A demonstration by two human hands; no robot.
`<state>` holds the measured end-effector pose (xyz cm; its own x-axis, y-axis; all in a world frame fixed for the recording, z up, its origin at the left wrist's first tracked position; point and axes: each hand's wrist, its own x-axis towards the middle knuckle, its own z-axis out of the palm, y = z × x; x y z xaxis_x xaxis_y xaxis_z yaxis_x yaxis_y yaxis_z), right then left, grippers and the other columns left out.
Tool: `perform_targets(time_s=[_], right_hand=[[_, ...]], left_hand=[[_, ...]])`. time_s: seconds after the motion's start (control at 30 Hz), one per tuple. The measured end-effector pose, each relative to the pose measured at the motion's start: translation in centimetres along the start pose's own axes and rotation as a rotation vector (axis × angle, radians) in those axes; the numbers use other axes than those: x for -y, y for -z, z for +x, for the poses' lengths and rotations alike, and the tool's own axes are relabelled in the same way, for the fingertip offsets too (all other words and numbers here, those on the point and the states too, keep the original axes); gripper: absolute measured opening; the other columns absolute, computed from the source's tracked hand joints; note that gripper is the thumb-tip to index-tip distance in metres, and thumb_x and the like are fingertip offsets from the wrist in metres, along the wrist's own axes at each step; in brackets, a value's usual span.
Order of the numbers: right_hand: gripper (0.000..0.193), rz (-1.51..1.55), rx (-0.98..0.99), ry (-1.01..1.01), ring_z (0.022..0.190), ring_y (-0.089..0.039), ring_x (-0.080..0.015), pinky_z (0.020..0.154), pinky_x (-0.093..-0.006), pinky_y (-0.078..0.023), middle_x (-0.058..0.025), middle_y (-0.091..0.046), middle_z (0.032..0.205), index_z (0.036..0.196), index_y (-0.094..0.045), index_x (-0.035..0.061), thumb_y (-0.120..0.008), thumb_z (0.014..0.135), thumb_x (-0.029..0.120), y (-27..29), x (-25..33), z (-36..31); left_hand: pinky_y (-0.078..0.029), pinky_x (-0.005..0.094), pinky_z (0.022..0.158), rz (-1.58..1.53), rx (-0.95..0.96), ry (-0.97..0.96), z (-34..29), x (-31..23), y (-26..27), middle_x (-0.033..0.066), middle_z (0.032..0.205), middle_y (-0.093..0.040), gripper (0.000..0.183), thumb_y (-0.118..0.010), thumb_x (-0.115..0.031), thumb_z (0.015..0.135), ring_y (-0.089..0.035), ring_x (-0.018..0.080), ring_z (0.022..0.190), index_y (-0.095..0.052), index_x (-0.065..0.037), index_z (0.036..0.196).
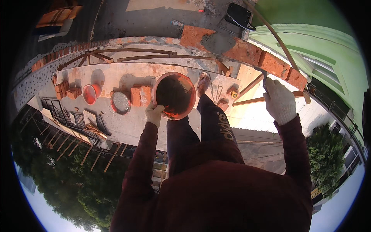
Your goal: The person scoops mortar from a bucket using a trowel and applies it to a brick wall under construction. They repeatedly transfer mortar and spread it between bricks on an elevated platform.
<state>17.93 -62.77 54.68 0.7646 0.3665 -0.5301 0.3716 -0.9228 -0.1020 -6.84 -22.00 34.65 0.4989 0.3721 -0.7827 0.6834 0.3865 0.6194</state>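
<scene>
My left hand (154,115), in a white knit glove, is closed on the near-left rim of an orange-red bucket (188,101). The bucket is tipped so that its dark inside faces me, and some pale residue clings to its wall. My gloved right hand (280,101) is raised at the right, wrapped round what looks like a trowel (264,75). Its thin dark metal part points toward the brick wall (275,64), seen nearly edge-on. Grey mortar (218,41) lies spread on top of the wall, with orange bricks on both sides of it.
On the platform (127,71) stand another red bucket (88,95), a bucket of grey mix (121,103) and stacked bricks (140,96). A yellow tape measure (234,94) lies right of my foot. Wooden braces (147,57) run along the wall; a black container (238,16) sits beyond.
</scene>
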Motion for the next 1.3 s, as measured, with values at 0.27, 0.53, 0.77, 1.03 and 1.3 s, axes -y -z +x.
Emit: perform_targets(time_s=[0.27,0.53,0.77,1.03,1.3], right_hand=[[0.035,0.106,0.005,-0.186,0.095,-0.071,-0.0371,0.080,-0.0463,-0.059,-0.0175,-0.067,0.107,0.123,-0.056,0.0043,-0.062,0.089,0.008,-16.6,0.5,8.6],[0.030,0.224,0.052,-0.295,0.095,-0.070,-0.0381,0.079,-0.0491,-0.056,-0.0177,-0.067,0.103,0.117,-0.058,0.0061,-0.067,0.091,0.017,-14.1,-3.8,-0.3],[0.025,0.241,0.091,0.221,0.084,-0.072,-0.0345,0.070,-0.0453,-0.058,-0.0163,-0.068,0.096,0.111,-0.060,0.0015,-0.062,0.089,0.013,-10.3,9.4,-4.8],[0.031,0.265,0.044,0.234,0.082,-0.074,-0.0334,0.068,-0.0426,-0.059,-0.0176,-0.068,0.097,0.115,-0.056,-0.0022,-0.063,0.086,0.009,-10.6,18.5,-2.9],[0.024,0.269,-0.006,0.164,0.095,-0.074,-0.0340,0.080,-0.0437,-0.059,-0.0173,-0.073,0.099,0.105,-0.070,0.0005,-0.069,0.083,0.010,-6.2,19.4,-1.1]], left_hand=[[-0.049,0.0246,0.053,0.098,0.034,0.052,-1.0,-0.5,-0.8,0.0011,0.085,-0.066,0.037,-0.063,0.006,0.082,-0.062,0.0109,0.064,-0.067,-0.002,0.118],[-0.051,0.0269,0.053,0.119,0.074,-0.028,-3.5,-3.1,-2.6,0.0005,0.081,-0.065,0.023,-0.065,0.004,0.085,-0.061,0.0114,0.061,-0.068,-0.002,0.107],[-0.046,0.0236,0.063,0.153,0.157,-0.080,-6.4,-8.4,-3.7,-0.0019,0.084,-0.066,0.021,-0.068,0.001,0.083,-0.058,0.0072,0.070,-0.069,-0.003,0.104],[-0.045,0.0257,0.060,0.239,0.189,-0.174,-9.1,-14.0,-2.0,-0.0034,0.076,-0.061,0.007,-0.069,-0.002,0.082,-0.054,0.0072,0.066,-0.067,-0.004,0.087],[-0.043,0.0279,0.056,0.502,0.251,-0.341,-8.3,-15.6,0.4,-0.0015,0.068,-0.057,0.017,-0.075,-0.009,0.076,-0.051,0.0072,0.063,-0.061,-0.001,0.072]])
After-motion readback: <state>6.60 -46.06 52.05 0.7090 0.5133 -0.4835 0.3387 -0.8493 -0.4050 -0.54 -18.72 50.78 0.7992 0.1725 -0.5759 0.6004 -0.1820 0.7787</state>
